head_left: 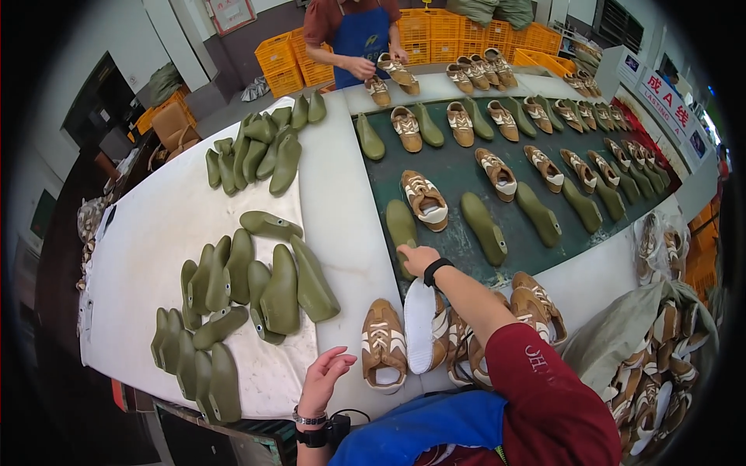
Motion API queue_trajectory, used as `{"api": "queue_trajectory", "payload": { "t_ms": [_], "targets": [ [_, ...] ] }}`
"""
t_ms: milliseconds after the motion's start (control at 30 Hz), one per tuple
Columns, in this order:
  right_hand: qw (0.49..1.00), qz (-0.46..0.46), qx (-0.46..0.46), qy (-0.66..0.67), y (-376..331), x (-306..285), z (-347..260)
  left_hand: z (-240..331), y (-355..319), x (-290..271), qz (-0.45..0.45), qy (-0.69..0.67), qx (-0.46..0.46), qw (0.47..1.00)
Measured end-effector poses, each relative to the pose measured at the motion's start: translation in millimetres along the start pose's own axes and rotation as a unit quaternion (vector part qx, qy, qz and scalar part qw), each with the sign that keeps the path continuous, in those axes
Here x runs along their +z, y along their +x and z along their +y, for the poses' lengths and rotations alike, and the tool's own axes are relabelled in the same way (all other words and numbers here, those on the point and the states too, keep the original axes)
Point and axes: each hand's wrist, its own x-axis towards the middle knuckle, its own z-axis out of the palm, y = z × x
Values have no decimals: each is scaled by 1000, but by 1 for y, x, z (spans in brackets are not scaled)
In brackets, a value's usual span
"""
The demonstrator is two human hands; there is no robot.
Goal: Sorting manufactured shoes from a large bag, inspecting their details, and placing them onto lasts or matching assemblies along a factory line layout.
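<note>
Touching, head view: my right hand (pixel 420 262) at the near end of a green shoe last (pixel 401 221), left side of the dark green mat (pixel 460 167); can't tell if those fingers grasp; my left hand (pixel 329 374) empty, fingers loosely spread, just left of a brown shoe (pixel 383 338).

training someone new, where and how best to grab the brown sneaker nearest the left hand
Probably by the heel end of the brown sneaker, from the left: it lies laces up, opening at the near end, the left hand is on that side, and a white sole-shaped piece crowds its right.
</note>
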Motion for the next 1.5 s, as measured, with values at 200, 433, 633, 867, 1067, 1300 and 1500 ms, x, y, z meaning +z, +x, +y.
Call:
{"api": "queue_trajectory", "payload": {
  "t_ms": [200,433,633,867,1067,1300,1500],
  "targets": [
    [1000,-13,-15,-17,5,3,-1,3,5,20,-40,2,20,999],
    [997,-56,-28,37,-3,-8,-14,-10,12,28,-84,-13,1,996],
    [996,-78,-27,24,-1,-10,-16,-5,14,37,-88,8,7,996],
    [996,-88,-21,23,-2,-14,-13,-9,13,40,-103,67,12,992],
    [997,-65,-45,15,0,-47,0,-30,9,38,-90,140,38,985],
    [982,18,61,-180,29,-78,68,-34,2,38,-61,234,58,968],
    [984,-31,116,-130,66,-43,115,-23,1,46,-35,274,31,961]
  ]
}}
